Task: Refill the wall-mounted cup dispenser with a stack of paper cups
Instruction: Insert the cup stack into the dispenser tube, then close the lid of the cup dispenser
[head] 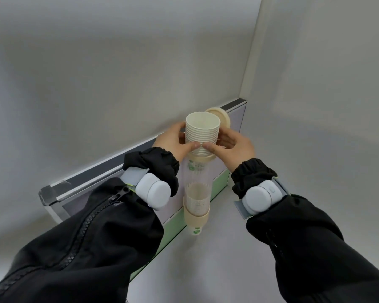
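Observation:
A clear tube cup dispenser (196, 182) with beige top ring and beige bottom collar hangs on a partition panel. Its round beige lid (222, 115) is flipped open behind the top. A stack of white paper cups (202, 133), mouths up, stands partly inside the tube's top opening. My left hand (173, 142) grips the stack from the left and my right hand (232, 147) from the right, thumbs meeting at the front. More cups sit low in the tube, and one cup with a green print (196, 231) pokes out below.
The partition panel (92, 178), with a dark top rail, purple and green faces, runs from lower left to a wall corner (247, 79) at right. A clear plastic corner piece (46, 194) caps its left end. Grey walls surround it. Both wrists wear white devices.

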